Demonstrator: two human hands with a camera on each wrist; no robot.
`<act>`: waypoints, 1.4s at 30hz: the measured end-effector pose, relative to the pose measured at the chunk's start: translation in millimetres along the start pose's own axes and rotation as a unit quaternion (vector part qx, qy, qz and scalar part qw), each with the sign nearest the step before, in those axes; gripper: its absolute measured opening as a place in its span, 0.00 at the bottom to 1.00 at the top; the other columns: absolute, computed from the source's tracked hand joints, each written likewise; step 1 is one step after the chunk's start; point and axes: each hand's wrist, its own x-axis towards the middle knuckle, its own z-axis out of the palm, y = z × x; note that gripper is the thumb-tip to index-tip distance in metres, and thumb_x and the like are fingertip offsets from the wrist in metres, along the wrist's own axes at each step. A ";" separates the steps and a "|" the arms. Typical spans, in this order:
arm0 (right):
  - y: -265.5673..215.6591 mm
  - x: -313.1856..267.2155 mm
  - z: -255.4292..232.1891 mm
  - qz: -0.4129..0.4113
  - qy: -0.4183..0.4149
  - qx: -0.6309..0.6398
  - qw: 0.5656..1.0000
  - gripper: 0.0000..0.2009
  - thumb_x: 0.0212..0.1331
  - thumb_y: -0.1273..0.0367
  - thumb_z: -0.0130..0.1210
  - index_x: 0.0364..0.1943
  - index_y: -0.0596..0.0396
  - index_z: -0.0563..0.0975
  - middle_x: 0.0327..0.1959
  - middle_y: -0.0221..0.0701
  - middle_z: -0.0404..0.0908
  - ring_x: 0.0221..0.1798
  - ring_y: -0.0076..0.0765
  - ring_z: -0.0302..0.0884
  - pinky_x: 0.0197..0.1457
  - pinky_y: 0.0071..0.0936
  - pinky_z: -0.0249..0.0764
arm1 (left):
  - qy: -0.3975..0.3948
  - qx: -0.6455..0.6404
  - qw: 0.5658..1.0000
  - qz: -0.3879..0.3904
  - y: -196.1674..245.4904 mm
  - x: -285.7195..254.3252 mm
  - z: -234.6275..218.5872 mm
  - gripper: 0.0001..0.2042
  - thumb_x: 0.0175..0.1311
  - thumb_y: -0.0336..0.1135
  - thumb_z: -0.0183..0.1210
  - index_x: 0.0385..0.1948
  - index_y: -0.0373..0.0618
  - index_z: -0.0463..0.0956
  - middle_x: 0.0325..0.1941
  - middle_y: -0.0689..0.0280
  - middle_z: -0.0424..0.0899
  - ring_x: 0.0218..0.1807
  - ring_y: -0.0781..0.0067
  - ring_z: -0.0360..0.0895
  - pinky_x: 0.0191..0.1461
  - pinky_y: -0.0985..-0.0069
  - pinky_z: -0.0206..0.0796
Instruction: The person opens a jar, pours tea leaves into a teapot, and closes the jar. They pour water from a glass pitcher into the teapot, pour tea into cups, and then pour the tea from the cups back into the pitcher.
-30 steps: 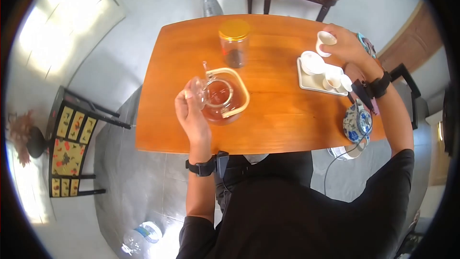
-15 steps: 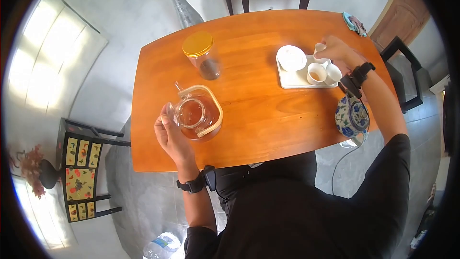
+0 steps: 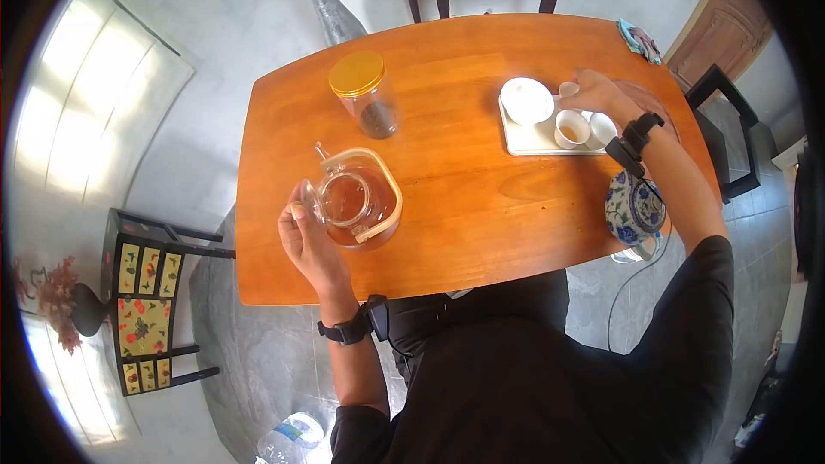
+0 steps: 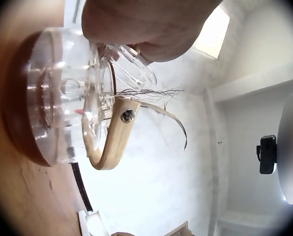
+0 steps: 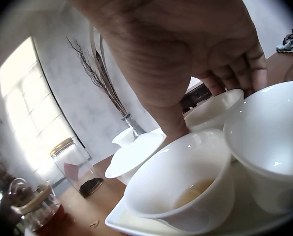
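My left hand (image 3: pixel 309 249) pinches the clear glass lid (image 3: pixel 311 202), tilted up at the mouth of a glass teapot (image 3: pixel 345 199) of reddish-brown tea. The pot's pale wooden handle (image 4: pixel 118 140) shows in the left wrist view. At the far right, my right hand (image 3: pixel 600 94) holds a small white cup (image 5: pixel 215 110) over the back of a white tray (image 3: pixel 528 144), thumb on the near side, fingers on the far side. On the tray are a cup with a little tea (image 5: pixel 185 177), another white cup (image 5: pixel 269 132) and a white lidded bowl (image 3: pixel 527 101).
A gold-lidded jar (image 3: pixel 357 76) with dark contents stands behind the teapot. Near the table's right edge is a blue-and-white teapot (image 3: pixel 634 210). A folded cloth (image 3: pixel 639 41) lies at the far right corner. A cable (image 3: pixel 614 301) hangs by the right arm.
My right hand has lowered the white cup from beyond the tray down to its back edge. The view has shifted; my left hand keeps holding the lid at the teapot's mouth.
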 end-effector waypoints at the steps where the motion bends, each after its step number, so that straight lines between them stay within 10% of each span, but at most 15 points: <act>1: -3.1 -3.1 -1.2 0.007 0.000 -0.004 1.000 0.38 0.44 0.51 0.70 0.53 0.70 0.77 0.49 0.56 0.83 0.54 0.53 0.83 0.56 0.39 0.77 | -0.001 -0.003 1.000 0.001 -0.4 -0.1 0.0 0.18 0.80 0.40 0.50 0.58 0.31 0.69 0.63 0.52 0.77 0.64 0.65 0.76 0.70 0.67 0.68; 8: 10.2 -7.5 3.2 0.019 0.007 -0.011 1.000 0.52 0.48 0.37 0.65 0.61 0.77 0.70 0.58 0.64 0.77 0.62 0.61 0.78 0.62 0.44 0.74 | -0.004 -0.004 1.000 -0.001 -0.7 -0.6 -0.1 0.18 0.81 0.41 0.50 0.57 0.32 0.69 0.63 0.52 0.77 0.64 0.65 0.75 0.70 0.66 0.68; 16: -24.6 -89.3 -5.2 -0.116 0.125 -0.126 0.977 0.37 0.50 0.44 0.66 0.52 0.65 0.74 0.42 0.50 0.84 0.52 0.59 0.79 0.59 0.49 0.72 | 0.000 -0.009 1.000 0.009 0.3 -2.9 5.6 0.17 0.81 0.40 0.49 0.56 0.33 0.71 0.60 0.55 0.79 0.61 0.68 0.77 0.68 0.67 0.68; 42: -46.8 -94.2 17.7 -0.073 0.086 -0.096 0.989 0.36 0.49 0.56 0.67 0.60 0.64 0.71 0.55 0.50 0.80 0.63 0.56 0.72 0.69 0.44 0.69 | -0.017 -0.030 0.999 0.005 -2.3 -2.9 0.2 0.17 0.80 0.38 0.51 0.56 0.32 0.68 0.64 0.51 0.76 0.64 0.64 0.76 0.70 0.66 0.69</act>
